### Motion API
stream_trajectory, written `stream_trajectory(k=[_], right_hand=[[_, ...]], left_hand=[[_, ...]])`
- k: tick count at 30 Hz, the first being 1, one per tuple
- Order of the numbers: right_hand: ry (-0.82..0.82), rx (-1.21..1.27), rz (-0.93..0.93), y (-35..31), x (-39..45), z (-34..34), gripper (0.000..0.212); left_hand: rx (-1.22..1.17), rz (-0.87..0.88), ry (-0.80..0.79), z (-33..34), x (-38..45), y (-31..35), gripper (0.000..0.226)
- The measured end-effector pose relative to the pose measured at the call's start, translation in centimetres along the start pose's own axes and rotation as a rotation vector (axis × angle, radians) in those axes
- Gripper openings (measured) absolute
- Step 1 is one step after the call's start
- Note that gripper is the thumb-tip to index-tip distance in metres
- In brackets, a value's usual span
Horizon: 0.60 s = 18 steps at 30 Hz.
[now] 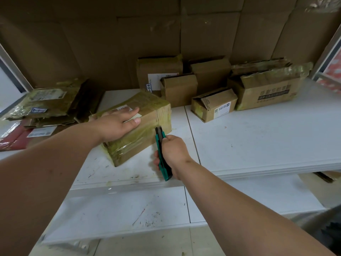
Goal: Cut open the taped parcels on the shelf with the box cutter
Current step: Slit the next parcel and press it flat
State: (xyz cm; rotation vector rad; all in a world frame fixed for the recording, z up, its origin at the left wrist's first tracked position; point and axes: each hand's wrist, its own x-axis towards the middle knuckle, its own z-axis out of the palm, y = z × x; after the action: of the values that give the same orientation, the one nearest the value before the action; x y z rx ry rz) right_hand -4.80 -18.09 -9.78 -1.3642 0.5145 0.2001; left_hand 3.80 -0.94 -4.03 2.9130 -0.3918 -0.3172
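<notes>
A taped cardboard parcel [147, 115] lies on the white shelf [258, 135], wrapped in yellowish tape with a white label on top. My left hand [118, 124] rests flat on its top, fingers straight and thumb along the near edge. My right hand [172, 154] grips a green and black box cutter [162, 154]. The cutter's tip touches the parcel's right side near the taped seam.
Several cardboard boxes [214, 106] stand at the back of the shelf, some with flaps open. Flattened taped cardboard [48, 104] and a red packet [13, 137] lie at the left. A lower white shelf [129, 209] sits below. Cardboard sheets line the back wall.
</notes>
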Motion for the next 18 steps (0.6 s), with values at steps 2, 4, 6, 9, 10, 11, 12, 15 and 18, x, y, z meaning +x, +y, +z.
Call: stream_trajectory(k=[2, 4, 6, 9, 10, 11, 12, 15, 18], right_hand=[[-0.029, -0.019, -0.02, 0.3, -0.2, 0.8, 0.026], [-0.042, -0.051, -0.047, 0.4, -0.2, 1.0, 0.023], [-0.051, -0.074, -0.064, 0.4, -0.3, 0.7, 0.02], [-0.094, -0.114, -0.058, 0.3, -0.5, 0.5, 0.019], [-0.118, -0.138, -0.053, 0.3, -0.6, 0.6, 0.018], [-0.139, -0.156, -0.049, 0.2, -0.7, 0.7, 0.018], [-0.154, -0.169, -0.047, 0.2, -0.7, 0.8, 0.018], [-0.169, -0.218, -0.051, 0.1, -0.6, 0.4, 0.018], [-0.181, -0.297, -0.07, -0.3, -0.4, -0.2, 0.02]], left_hand=[[-0.014, 0.001, 0.007, 0.1, 0.0, 0.0, 0.06], [-0.011, -0.004, 0.017, 0.1, 0.0, -0.1, 0.061], [0.01, -0.006, 0.02, 0.1, 0.0, -0.1, 0.062], [-0.001, -0.023, 0.035, -0.1, 0.3, 0.6, 0.062], [-0.029, -0.044, 0.051, -0.1, 0.4, 1.0, 0.062], [-0.061, -0.067, 0.069, -0.1, 0.6, 1.6, 0.062], [-0.089, -0.088, 0.081, 0.0, 0.9, 2.2, 0.063], [-0.156, -0.087, 0.103, -0.1, 1.3, 3.3, 0.07], [-0.388, -0.034, 0.03, -1.4, 1.0, 2.6, 0.067]])
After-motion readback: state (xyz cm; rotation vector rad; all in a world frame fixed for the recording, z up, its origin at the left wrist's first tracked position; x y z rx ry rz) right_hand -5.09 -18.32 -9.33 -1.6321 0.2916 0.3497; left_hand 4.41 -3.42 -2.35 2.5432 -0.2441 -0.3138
